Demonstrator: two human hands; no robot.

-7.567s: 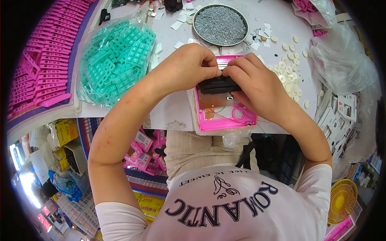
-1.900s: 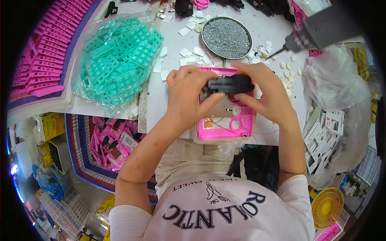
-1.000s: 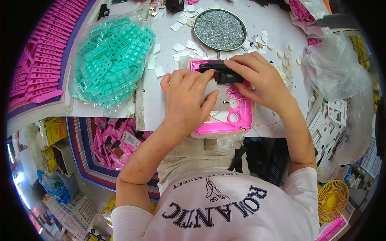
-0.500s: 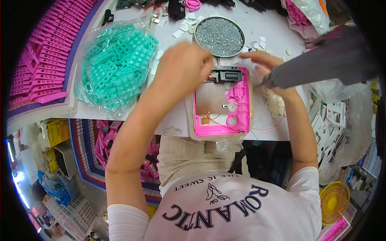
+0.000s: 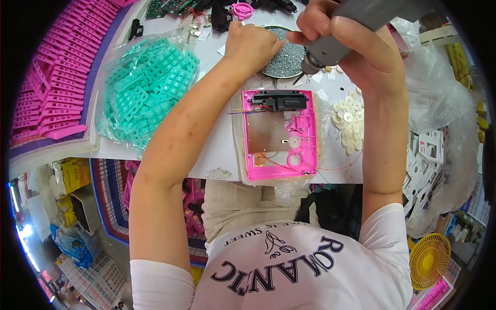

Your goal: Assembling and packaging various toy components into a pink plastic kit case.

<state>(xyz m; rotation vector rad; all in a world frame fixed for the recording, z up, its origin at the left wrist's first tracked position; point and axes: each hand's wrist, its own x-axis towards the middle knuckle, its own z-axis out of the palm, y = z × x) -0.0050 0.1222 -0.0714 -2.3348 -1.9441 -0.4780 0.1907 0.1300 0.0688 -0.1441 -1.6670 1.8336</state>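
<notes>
My left hand (image 5: 251, 47) reaches over the left side of a round dish of small silvery screws (image 5: 287, 58). Its fingers are curled together at the screws, and whatever they pinch is too small to make out. In my right hand (image 5: 369, 51) is a grey power screwdriver (image 5: 338, 44), its tip pointing down and left beside the dish's near right edge. Nearer to me lies an open pink plastic casing (image 5: 311, 137). A black module (image 5: 283, 102) sits across its far end, with a brownish plate (image 5: 266, 132) and thin wires inside.
Left of the casing is a clear bag of turquoise keypads (image 5: 150, 85). Rows of pink parts (image 5: 62, 67) fill the far left. Cream discs (image 5: 350, 121) are piled at the right, near clear plastic wrap (image 5: 439, 108). Black parts and a pink ring (image 5: 243, 10) lie behind.
My left hand has moved away from the casing's black module to the screw dish. My right hand has risen, turning the screwdriver so its tip points down near the dish.
</notes>
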